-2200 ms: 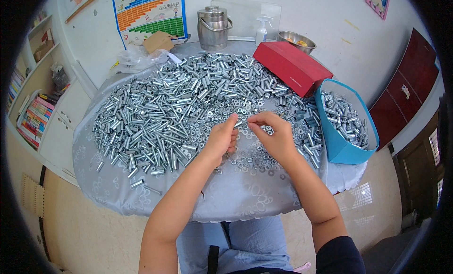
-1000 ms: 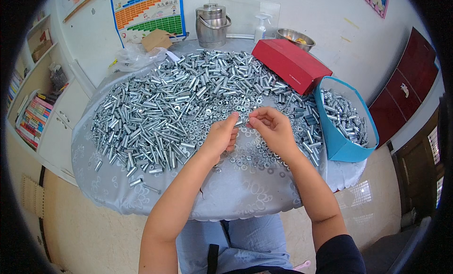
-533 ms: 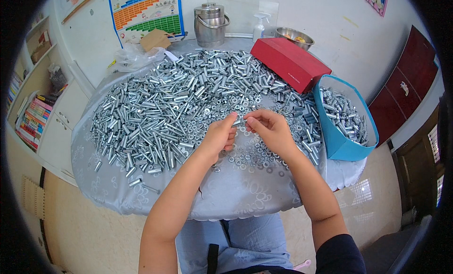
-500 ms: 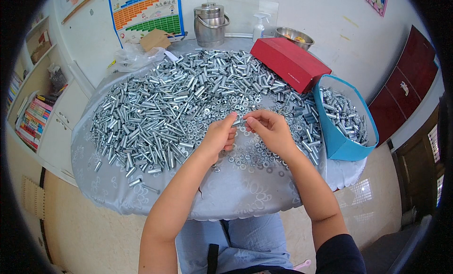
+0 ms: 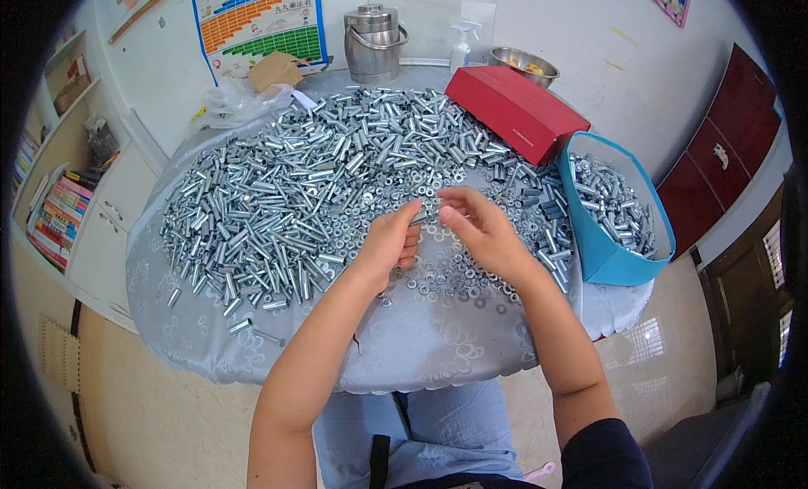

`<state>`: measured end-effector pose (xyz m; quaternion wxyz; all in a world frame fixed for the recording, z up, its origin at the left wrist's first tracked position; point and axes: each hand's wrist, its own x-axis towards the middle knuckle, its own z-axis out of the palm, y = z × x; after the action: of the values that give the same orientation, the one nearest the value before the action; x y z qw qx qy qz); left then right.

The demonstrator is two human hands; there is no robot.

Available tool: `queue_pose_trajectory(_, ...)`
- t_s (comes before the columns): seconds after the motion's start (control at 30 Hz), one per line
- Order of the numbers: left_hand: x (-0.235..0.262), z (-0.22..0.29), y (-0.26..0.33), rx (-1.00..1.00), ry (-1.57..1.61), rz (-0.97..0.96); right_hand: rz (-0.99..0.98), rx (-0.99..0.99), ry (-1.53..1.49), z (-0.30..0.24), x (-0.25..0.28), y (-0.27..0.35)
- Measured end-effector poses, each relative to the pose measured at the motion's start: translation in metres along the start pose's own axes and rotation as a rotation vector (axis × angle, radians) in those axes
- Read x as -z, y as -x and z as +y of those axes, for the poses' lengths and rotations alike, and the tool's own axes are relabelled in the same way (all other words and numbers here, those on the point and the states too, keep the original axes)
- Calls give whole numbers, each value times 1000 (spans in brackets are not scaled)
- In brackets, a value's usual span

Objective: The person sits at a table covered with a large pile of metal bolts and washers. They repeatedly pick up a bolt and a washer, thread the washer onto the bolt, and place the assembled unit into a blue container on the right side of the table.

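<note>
Round table (image 5: pixel 421 354) heaped with metal sleeves (image 5: pixel 295 194), left hand (image 5: pixel 389 241) and right hand (image 5: pixel 480 232) still pinching one sleeve (image 5: pixel 421 213), barely moved

Both bare forearms rise from the lower edge and converge at mid-frame. The left hand (image 5: pixel 389 241) is curled, knuckles up, thumb and forefinger pinched toward the right. The right hand (image 5: pixel 481 233) faces it, fingers bent, fingertips (image 5: pixel 443 209) nearly meeting the left's. A dark sleeve covers the right upper arm.
</note>
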<state>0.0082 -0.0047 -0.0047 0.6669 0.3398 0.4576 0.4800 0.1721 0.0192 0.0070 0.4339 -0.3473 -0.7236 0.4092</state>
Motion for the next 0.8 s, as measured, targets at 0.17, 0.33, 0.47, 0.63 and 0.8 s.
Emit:
queue_pose_trajectory(0.17,3,-2,-3,-14,20,51,-20,164,457,11,8,-1)
queue_pose_trajectory(0.33,-3,1,0,-23,-2,75,-173,284,661,29,2,1)
queue_pose_trajectory(0.47,3,-1,-2,-22,9,34,-229,287,705,33,3,3)
queue_pose_trajectory(0.63,3,-4,-3,-28,9,36,-177,257,689,38,5,2)
queue_pose_trajectory(0.8,-3,-2,-1,-22,-31,48,-186,218,691,36,7,1)
